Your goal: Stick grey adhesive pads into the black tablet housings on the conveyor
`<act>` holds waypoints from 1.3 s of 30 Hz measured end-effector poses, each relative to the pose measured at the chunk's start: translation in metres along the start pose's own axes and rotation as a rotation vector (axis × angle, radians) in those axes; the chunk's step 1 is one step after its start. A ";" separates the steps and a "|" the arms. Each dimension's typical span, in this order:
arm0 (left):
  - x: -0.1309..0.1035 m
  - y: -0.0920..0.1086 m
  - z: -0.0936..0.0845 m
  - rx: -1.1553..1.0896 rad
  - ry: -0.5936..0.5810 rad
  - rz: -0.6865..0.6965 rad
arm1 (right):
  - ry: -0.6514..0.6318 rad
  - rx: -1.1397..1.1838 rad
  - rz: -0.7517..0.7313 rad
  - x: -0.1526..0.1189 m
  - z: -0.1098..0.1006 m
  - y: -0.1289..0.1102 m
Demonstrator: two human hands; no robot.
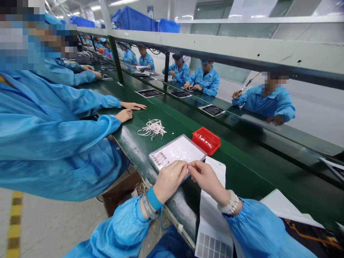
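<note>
Green surface (172, 114) supports a tray (182, 143) beside a red bin (199, 143). I observe left hand (172, 177) and right hand (205, 177) pinched together; I cannot tell what they grasp.

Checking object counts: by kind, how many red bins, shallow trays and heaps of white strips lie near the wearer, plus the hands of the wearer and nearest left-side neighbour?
Red bin: 1
Shallow tray: 1
Heap of white strips: 1
Wearer's left hand and right hand: 2
Neighbour's hands: 2
Total: 7
</note>
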State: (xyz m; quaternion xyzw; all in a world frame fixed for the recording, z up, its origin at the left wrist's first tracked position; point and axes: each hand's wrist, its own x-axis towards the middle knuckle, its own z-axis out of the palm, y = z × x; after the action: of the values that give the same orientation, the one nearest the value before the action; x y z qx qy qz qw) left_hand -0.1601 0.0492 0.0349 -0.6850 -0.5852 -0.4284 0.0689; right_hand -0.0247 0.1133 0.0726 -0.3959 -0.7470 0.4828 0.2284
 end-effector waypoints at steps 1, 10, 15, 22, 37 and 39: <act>0.001 -0.002 0.001 0.007 -0.016 -0.014 | -0.001 -0.016 -0.003 0.001 0.000 0.002; 0.021 -0.017 -0.002 -0.034 -0.104 -0.224 | 0.062 -0.205 -0.051 -0.013 -0.026 0.007; 0.021 0.030 -0.002 -0.333 -0.395 -0.207 | 0.108 -0.813 -0.414 -0.051 -0.047 -0.002; 0.013 0.090 0.010 -0.613 -0.625 -0.067 | 0.111 -0.103 -0.038 -0.120 -0.076 0.008; -0.027 0.139 0.078 -0.269 -0.436 0.947 | 0.648 -0.675 0.306 -0.328 -0.204 0.100; -0.031 0.136 0.082 -0.257 -0.465 0.947 | 0.578 -0.670 0.326 -0.332 -0.206 0.109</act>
State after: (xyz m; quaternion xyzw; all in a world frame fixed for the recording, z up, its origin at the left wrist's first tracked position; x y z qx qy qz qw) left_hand -0.0002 0.0337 0.0187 -0.9535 -0.1552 -0.2556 0.0387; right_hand 0.3582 -0.0211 0.0761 -0.6783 -0.6954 0.1146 0.2080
